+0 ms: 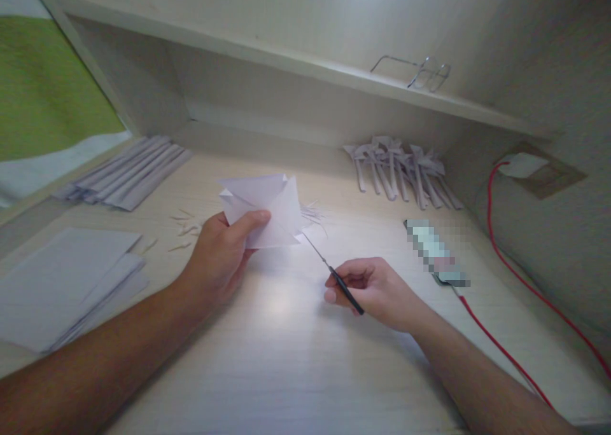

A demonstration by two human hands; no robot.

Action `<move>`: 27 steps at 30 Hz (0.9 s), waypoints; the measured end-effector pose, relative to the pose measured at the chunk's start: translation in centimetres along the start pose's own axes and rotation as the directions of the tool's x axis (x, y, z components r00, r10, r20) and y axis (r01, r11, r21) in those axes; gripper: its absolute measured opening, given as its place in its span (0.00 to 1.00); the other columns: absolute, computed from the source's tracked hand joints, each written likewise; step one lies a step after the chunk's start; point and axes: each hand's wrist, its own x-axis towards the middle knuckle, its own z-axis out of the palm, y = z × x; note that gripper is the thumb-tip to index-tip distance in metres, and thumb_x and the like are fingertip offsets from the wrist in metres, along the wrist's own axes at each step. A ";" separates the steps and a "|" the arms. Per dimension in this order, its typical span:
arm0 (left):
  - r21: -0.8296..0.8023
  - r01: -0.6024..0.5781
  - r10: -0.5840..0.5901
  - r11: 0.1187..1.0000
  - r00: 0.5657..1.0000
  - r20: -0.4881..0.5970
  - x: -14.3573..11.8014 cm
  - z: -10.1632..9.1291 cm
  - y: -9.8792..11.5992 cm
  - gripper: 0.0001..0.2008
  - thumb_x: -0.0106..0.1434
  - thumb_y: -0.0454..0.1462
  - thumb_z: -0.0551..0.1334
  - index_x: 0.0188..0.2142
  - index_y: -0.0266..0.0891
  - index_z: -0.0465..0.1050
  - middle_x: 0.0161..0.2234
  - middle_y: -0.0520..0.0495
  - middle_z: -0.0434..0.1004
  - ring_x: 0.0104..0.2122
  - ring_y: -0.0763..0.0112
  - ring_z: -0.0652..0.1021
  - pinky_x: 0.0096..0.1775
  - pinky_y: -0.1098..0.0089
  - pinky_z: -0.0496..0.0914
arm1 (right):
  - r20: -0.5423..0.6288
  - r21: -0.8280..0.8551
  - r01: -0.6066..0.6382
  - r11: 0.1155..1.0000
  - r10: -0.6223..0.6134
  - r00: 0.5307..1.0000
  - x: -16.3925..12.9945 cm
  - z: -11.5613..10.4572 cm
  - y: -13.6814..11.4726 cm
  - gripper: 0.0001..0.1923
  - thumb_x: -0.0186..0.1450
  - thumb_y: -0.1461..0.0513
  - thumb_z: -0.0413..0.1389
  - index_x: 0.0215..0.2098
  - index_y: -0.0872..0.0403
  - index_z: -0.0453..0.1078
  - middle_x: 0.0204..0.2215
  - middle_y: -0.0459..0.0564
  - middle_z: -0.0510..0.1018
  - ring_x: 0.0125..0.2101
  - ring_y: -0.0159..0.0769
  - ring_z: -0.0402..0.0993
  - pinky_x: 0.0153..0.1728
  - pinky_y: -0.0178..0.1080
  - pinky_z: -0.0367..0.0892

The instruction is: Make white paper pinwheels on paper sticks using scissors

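My left hand [222, 247] holds a folded white paper piece [274, 203] up above the desk, with the thumb pressed on its middle. The paper has creased flaps that meet near its centre. In the fingers of my right hand [370, 289] is a slim tool with a black handle and thin metal shaft [346, 289]; its exact kind is not clear. The tool slants up to the left, and its tip is close to the lower right corner of the paper. I cannot tell whether the tip touches it. Thin white strips [312, 214] lie just behind the paper.
Rolled paper tubes [128, 171] and a stack of white sheets [67, 282] lie on the left. Small thin scraps [184, 228] sit near my left hand. Paper shapes on sticks [394, 168] rest at the back right, near a phone [436, 254] with a red cable [506, 352]. Glasses [424, 72] rest on the shelf.
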 end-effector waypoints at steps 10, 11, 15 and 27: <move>0.031 -0.013 0.013 0.999 1.000 0.004 -0.2 0.3 0.0 0.12 0.53 0.37 0.70 0.37 0.38 0.77 0.34 0.49 0.85 0.35 0.62 0.82 0.33 0.71 0.74 | -0.003 0.012 -0.005 1.000 0.005 1.000 -0.1 0.6 -0.1 0.15 0.56 0.52 0.71 0.28 0.56 0.79 0.19 0.43 0.74 0.18 0.25 0.61 0.18 0.31 0.54; 0.032 -0.016 0.016 0.999 1.000 0.011 -0.2 0.3 0.0 0.12 0.53 0.37 0.70 0.38 0.38 0.77 0.34 0.48 0.85 0.36 0.61 0.82 0.34 0.70 0.74 | -0.007 0.008 -0.007 1.000 0.007 1.000 -0.1 0.6 -0.2 0.15 0.56 0.52 0.71 0.28 0.57 0.79 0.19 0.43 0.73 0.18 0.25 0.61 0.18 0.31 0.54; 0.012 -0.024 0.024 1.000 0.999 0.026 -0.3 0.1 0.0 0.13 0.53 0.36 0.70 0.39 0.37 0.78 0.35 0.48 0.85 0.37 0.60 0.83 0.37 0.69 0.75 | -0.016 -0.014 -0.010 1.000 0.010 1.000 -0.1 0.6 -0.1 0.15 0.56 0.53 0.71 0.28 0.56 0.79 0.18 0.41 0.71 0.17 0.25 0.60 0.17 0.31 0.53; 0.006 -0.021 0.021 1.000 0.999 0.031 -0.2 0.1 0.0 0.12 0.54 0.36 0.71 0.39 0.38 0.78 0.36 0.47 0.85 0.37 0.60 0.83 0.36 0.69 0.75 | -0.044 -0.043 -0.016 0.999 0.014 0.999 -0.2 0.7 -0.4 0.15 0.54 0.53 0.72 0.27 0.56 0.79 0.16 0.40 0.70 0.17 0.25 0.59 0.17 0.32 0.50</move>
